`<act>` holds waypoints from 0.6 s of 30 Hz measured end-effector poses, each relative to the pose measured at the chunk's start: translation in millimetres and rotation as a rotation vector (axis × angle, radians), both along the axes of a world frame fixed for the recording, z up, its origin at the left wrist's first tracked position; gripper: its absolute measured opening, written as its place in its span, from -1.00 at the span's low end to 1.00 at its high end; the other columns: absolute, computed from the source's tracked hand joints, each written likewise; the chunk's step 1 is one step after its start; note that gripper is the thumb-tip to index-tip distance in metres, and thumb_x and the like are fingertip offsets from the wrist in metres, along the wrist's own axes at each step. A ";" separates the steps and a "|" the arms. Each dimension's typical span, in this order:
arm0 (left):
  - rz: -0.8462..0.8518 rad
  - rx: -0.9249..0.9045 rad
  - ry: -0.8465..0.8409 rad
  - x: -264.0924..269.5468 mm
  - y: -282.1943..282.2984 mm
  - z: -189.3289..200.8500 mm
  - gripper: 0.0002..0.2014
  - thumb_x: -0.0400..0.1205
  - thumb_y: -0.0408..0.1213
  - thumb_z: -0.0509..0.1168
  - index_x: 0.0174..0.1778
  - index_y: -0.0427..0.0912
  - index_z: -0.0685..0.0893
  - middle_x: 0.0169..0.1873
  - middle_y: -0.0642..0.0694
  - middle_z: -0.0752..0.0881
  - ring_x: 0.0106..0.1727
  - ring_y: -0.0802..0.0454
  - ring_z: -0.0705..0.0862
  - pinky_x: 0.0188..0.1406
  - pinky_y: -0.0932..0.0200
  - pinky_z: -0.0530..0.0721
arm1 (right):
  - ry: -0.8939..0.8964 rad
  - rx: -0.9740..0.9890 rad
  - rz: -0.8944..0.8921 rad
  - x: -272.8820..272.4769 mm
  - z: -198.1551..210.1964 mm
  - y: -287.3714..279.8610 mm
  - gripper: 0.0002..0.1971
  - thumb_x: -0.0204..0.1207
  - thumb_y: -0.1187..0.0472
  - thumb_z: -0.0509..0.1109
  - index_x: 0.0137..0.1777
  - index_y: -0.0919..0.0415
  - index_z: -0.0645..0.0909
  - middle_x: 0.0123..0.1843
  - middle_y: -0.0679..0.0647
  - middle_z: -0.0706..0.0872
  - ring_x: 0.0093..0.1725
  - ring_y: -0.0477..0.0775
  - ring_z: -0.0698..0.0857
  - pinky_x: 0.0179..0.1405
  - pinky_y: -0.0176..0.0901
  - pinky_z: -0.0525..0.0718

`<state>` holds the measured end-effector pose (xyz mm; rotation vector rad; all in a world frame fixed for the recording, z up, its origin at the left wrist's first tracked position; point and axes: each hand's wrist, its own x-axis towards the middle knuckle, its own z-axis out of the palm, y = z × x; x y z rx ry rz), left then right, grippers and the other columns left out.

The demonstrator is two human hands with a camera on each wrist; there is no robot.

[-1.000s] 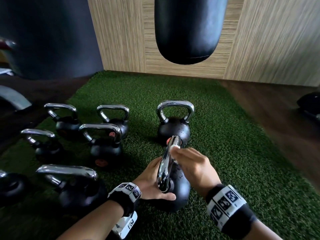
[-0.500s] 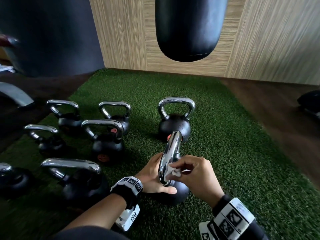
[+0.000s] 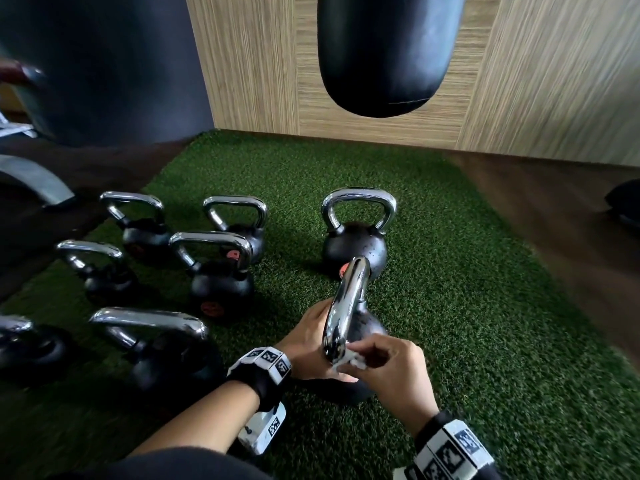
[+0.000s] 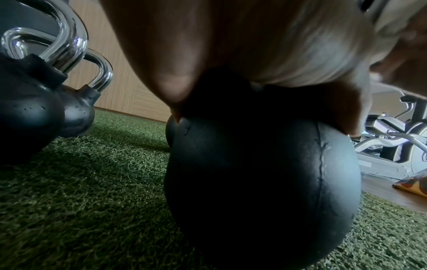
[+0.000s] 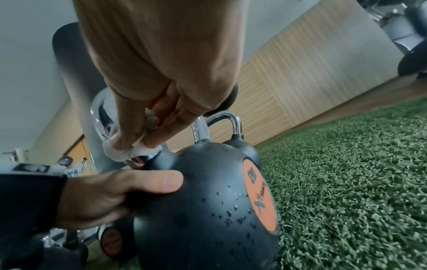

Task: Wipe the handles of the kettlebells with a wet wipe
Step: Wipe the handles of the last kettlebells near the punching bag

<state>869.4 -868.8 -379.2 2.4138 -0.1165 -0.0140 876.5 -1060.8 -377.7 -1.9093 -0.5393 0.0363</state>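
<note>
A black kettlebell (image 3: pixel 367 327) with a chrome handle (image 3: pixel 346 303) stands on the green turf in front of me. My left hand (image 3: pixel 308 344) grips its round body from the left, thumb (image 5: pixel 148 182) laid over the top. My right hand (image 3: pixel 391 368) pinches a white wet wipe (image 3: pixel 349 360) against the near lower end of the handle; the right wrist view shows the wet wipe (image 5: pixel 129 151) bunched under the fingertips beside the kettlebell body (image 5: pixel 208 210). In the left wrist view the palm covers the top of the kettlebell body (image 4: pixel 261 173).
Several more kettlebells stand on the turf (image 3: pixel 485 306): one just behind (image 3: pixel 355 244), others to the left (image 3: pixel 214 271). A black punching bag (image 3: pixel 384 53) hangs ahead before a wooden wall (image 3: pixel 554 71). Exercise machines (image 4: pixel 392 138) stand to the right.
My right hand has slid the wipe down the handle from its far top end to the near lower end. The left hand has stayed on the kettlebell body.
</note>
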 end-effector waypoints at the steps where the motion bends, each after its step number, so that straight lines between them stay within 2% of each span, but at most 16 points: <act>1: 0.018 -0.013 0.009 0.6 0.0 1.8 -0.20 0.57 -0.45 0.57 0.63 -0.45 0.26 0.49 -0.11 0.41 0.55 0.05 0.41 0.62 0.52 0.11 | 0.010 -0.009 -0.007 0.4 -1.8 2.9 -0.72 0.11 0.18 0.83 -0.17 0.07 0.88 -0.27 -0.14 0.86 -0.27 -0.15 0.80 -0.22 -0.35 0.72; 3: 0.038 -0.044 0.027 1.2 -1.2 4.8 -0.34 0.59 -0.53 0.52 0.56 -0.49 0.38 0.44 -0.23 0.54 0.50 -0.11 0.54 0.62 0.30 0.35 | 0.067 0.021 0.002 1.5 -7.2 9.2 -0.75 0.15 0.34 0.79 -0.18 0.31 0.86 -0.30 -0.04 0.82 -0.33 -0.12 0.75 -0.26 -0.32 0.66; 4: 0.028 -0.046 0.013 1.4 -1.9 3.5 -0.32 0.54 -0.49 0.58 0.54 -0.43 0.41 0.41 -0.27 0.58 0.49 -0.16 0.58 0.60 0.25 0.41 | 0.096 0.049 0.006 2.1 -9.5 10.6 -0.76 0.17 0.42 0.76 -0.18 0.43 0.83 -0.34 -0.01 0.78 -0.38 -0.21 0.70 -0.31 -0.37 0.60; 5: 0.009 -0.049 -0.009 0.5 -2.3 1.5 -0.24 0.47 -0.41 0.66 0.54 -0.29 0.42 0.40 -0.22 0.59 0.47 -0.12 0.59 0.61 0.14 0.45 | 0.116 0.061 0.014 2.7 -9.3 10.2 -0.77 0.20 0.45 0.74 -0.17 0.47 0.82 -0.35 -0.03 0.75 -0.41 -0.26 0.67 -0.34 -0.42 0.55; 7: -0.020 -0.069 -0.036 -2.1 -2.1 -2.9 0.00 0.30 -0.25 0.78 0.51 0.19 0.28 0.45 -0.04 0.53 0.53 -0.01 0.54 0.64 0.00 0.47 | 0.082 0.004 0.054 5.6 -4.4 6.4 -0.82 0.30 0.37 0.71 -0.11 0.36 0.84 -0.28 -0.09 0.78 -0.34 -0.32 0.72 -0.31 -0.42 0.59; 9: -0.043 -0.097 -0.062 -3.3 -1.6 -6.1 0.04 0.23 -0.15 0.80 0.39 0.49 0.22 0.47 0.10 0.50 0.59 -0.06 0.51 0.64 -0.15 0.48 | -0.046 -0.115 0.125 11.5 5.9 1.6 -0.85 0.43 0.23 0.66 -0.03 0.23 0.85 -0.11 -0.07 0.85 -0.17 -0.24 0.79 -0.15 -0.32 0.72; 10: -0.052 -0.107 -0.088 -2.8 -1.6 -9.1 0.03 0.23 -0.13 0.79 0.39 0.52 0.24 0.46 0.17 0.49 0.58 -0.10 0.52 0.63 -0.22 0.48 | -0.069 -0.134 0.156 16.8 10.9 0.5 -0.83 0.45 0.21 0.64 0.02 0.23 0.83 -0.03 -0.03 0.84 -0.09 -0.17 0.81 -0.06 -0.28 0.76; 11: -0.059 -0.094 -0.106 -2.3 -1.2 -12.2 0.02 0.23 -0.09 0.78 0.44 0.44 0.27 0.46 0.14 0.48 0.58 -0.16 0.52 0.63 -0.27 0.46 | -0.059 -0.143 0.191 23.2 15.4 1.6 -0.84 0.45 0.23 0.64 0.01 0.19 0.80 0.04 0.01 0.81 -0.02 -0.08 0.82 0.00 -0.22 0.79; 13: -0.033 -0.074 -0.047 -2.2 1.0 -16.1 0.09 0.19 0.10 0.72 0.61 0.08 0.30 0.55 -0.15 0.48 0.62 -0.25 0.47 0.66 -0.25 0.42 | -0.034 -0.215 0.279 35.8 22.3 5.9 -0.78 0.44 0.34 0.63 -0.11 0.00 0.72 0.07 0.10 0.74 0.01 0.11 0.80 0.05 -0.02 0.82; 14: 0.015 -0.075 0.014 -2.3 2.5 -16.9 0.22 0.15 0.21 0.68 0.69 -0.07 0.25 0.63 -0.24 0.41 0.67 -0.26 0.42 0.68 -0.18 0.39 | -0.036 -0.268 0.319 41.3 22.4 9.0 -0.73 0.45 0.39 0.61 -0.14 -0.03 0.70 0.04 0.10 0.73 0.01 0.15 0.80 0.05 0.03 0.82; 15: 0.038 -0.061 0.072 -2.0 4.3 -17.9 0.33 0.12 0.28 0.66 0.74 -0.14 0.16 0.68 -0.25 0.34 0.70 -0.24 0.36 0.70 -0.14 0.36 | -0.048 -0.339 0.351 45.3 22.6 11.2 -0.76 0.47 0.42 0.58 -0.12 0.02 0.73 0.01 0.05 0.74 -0.01 0.13 0.80 0.06 0.01 0.82; 16: 0.040 -0.071 0.107 -0.1 5.7 -20.7 0.38 0.10 0.31 0.66 0.77 -0.12 0.11 0.70 -0.24 0.31 0.71 -0.22 0.34 0.71 -0.14 0.35 | -0.079 -0.404 0.378 49.0 22.6 12.7 -0.82 0.49 0.42 0.56 -0.07 0.10 0.78 -0.01 -0.01 0.74 -0.02 0.08 0.79 0.06 -0.07 0.81; 17: 0.025 -0.083 0.100 1.3 6.2 -23.7 0.37 0.10 0.32 0.67 0.77 -0.02 0.11 0.70 -0.21 0.34 0.71 -0.21 0.36 0.70 -0.16 0.36 | -0.110 -0.459 0.403 51.6 23.6 13.4 -0.84 0.50 0.42 0.55 0.00 0.17 0.81 0.01 -0.04 0.75 -0.02 0.03 0.79 0.06 -0.14 0.80; 18: 0.003 -0.111 0.069 3.3 6.1 -26.3 0.31 0.11 0.29 0.70 0.73 0.18 0.13 0.66 -0.17 0.40 0.68 -0.19 0.40 0.68 -0.20 0.39 | -0.111 -0.472 0.436 54.5 24.8 12.9 -0.83 0.51 0.41 0.54 0.04 0.20 0.82 0.05 -0.04 0.77 0.00 0.00 0.79 0.07 -0.16 0.80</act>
